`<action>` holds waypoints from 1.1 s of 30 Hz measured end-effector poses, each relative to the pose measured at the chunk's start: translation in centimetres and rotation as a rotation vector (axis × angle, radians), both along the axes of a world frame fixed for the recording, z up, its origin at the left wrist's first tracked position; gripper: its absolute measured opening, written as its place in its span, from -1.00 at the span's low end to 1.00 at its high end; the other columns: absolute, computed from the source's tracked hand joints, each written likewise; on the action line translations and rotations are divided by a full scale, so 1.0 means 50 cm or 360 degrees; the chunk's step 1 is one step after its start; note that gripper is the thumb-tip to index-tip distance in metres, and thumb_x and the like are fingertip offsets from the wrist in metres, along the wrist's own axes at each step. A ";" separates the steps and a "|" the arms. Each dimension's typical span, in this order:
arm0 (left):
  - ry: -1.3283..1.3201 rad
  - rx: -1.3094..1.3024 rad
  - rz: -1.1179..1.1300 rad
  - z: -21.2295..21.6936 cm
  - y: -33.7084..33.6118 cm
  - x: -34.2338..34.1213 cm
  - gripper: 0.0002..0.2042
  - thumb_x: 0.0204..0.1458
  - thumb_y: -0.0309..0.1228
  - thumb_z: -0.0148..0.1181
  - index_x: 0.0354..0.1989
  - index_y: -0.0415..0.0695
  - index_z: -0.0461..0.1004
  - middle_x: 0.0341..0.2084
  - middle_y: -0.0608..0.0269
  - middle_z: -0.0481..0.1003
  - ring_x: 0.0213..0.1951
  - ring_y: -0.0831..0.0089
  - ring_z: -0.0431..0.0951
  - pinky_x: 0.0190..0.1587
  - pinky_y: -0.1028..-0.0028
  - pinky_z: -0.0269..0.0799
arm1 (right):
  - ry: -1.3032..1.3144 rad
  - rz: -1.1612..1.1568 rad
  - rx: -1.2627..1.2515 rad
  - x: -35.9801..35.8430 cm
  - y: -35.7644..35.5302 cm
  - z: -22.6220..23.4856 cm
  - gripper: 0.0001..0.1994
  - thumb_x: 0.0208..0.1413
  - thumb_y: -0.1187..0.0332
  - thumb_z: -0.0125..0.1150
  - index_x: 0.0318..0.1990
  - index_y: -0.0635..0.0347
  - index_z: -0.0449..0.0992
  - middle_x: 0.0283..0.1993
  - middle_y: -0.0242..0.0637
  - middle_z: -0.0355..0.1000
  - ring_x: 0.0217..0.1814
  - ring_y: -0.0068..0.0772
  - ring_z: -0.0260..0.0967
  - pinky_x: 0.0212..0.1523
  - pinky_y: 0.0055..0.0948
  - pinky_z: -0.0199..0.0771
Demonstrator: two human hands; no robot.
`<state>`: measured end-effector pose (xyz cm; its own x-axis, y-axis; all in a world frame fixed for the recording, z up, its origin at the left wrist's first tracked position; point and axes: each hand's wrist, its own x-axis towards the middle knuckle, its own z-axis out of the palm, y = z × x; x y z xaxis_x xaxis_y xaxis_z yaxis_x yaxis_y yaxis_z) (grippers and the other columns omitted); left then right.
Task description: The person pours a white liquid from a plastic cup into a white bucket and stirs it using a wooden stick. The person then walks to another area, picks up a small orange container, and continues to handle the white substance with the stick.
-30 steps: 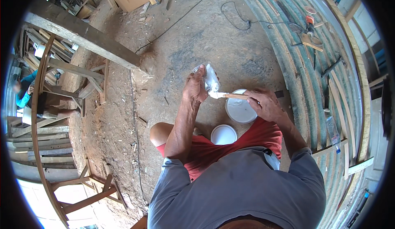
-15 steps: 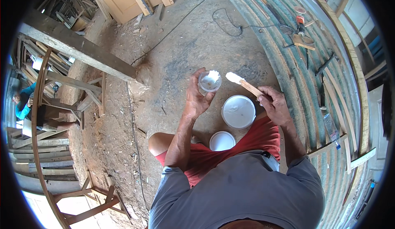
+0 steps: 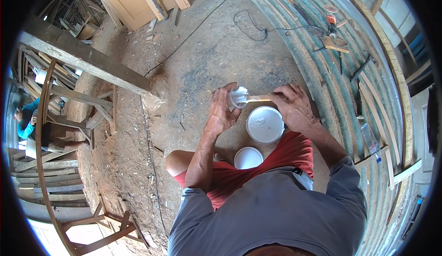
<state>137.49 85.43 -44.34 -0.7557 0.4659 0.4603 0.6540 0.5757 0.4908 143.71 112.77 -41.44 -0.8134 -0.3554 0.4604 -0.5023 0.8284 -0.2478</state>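
My left hand (image 3: 222,111) is wrapped round a small clear plastic cup (image 3: 234,100), tilted toward the right, with white paste at its mouth. In my right hand (image 3: 293,107) is a flat wooden stick (image 3: 258,98), gripped at its right end. The stick's other end reaches the cup's mouth and is covered by white paste (image 3: 241,91). Just below the stick stands a round white tub (image 3: 265,125) with a pale, smooth surface inside its rim. A smaller white tub or lid (image 3: 248,158) sits closer to me, between my legs.
On the right, corrugated sheets (image 3: 304,49) carry an angle grinder (image 3: 331,23), a hammer (image 3: 361,69), wood strips and a plastic bottle (image 3: 370,141). A black cable (image 3: 198,30) crosses the dirt floor. A wooden beam (image 3: 87,60) and a frame stand left, near another person (image 3: 30,118).
My right hand has moved left and turned over, bringing the stick's pasted end from the air to the cup's mouth. The cup in my left hand has tilted toward the stick.
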 end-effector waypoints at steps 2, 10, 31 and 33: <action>-0.0023 0.0002 0.0014 -0.006 -0.002 -0.002 -0.31 -0.14 -0.55 0.40 0.26 -0.13 0.29 0.09 -0.01 0.46 0.12 0.01 0.49 0.17 0.14 0.41 | 0.0010 0.0021 0.0041 0.000 0.007 -0.002 -0.66 0.00 0.49 0.21 -0.02 0.09 0.64 -0.03 -0.30 0.45 0.09 -0.18 0.37 0.16 -0.19 0.37; -0.0637 0.0487 -0.0027 -0.046 -0.007 -0.022 -0.39 0.00 -0.52 0.39 0.26 -0.16 0.29 0.04 0.13 0.53 0.11 0.27 0.53 0.21 0.32 0.41 | -0.0199 -0.0151 0.0252 0.016 0.068 0.069 -0.66 0.01 0.51 0.22 0.00 0.11 0.59 -0.02 -0.26 0.45 0.11 -0.15 0.36 0.19 -0.15 0.35; -0.1625 0.0715 -0.0647 -0.016 -0.002 0.002 -0.36 0.05 -0.44 0.44 0.32 -0.24 0.32 0.09 0.19 0.51 0.15 0.39 0.48 0.23 0.41 0.38 | -0.0458 0.0103 0.0205 0.012 0.058 0.124 -0.75 0.12 0.46 0.14 -0.03 0.09 0.55 -0.17 -0.17 0.49 0.00 -0.07 0.45 0.07 -0.12 0.43; -0.1413 0.0424 -0.0629 0.011 0.000 0.013 -0.34 -0.04 -0.47 0.49 0.30 -0.19 0.39 0.18 0.20 0.49 0.22 0.34 0.45 0.29 0.34 0.33 | -0.0346 0.0124 0.0257 0.012 0.057 0.129 -0.74 0.09 0.46 0.17 -0.04 0.08 0.55 -0.16 -0.21 0.48 0.00 -0.11 0.45 0.09 -0.13 0.41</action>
<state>138.16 85.44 -43.78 -0.6891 0.7214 -0.0684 0.1097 0.1972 0.9742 144.32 115.59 -35.01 -0.8542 -0.4756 0.2101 -0.5156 0.8269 -0.2246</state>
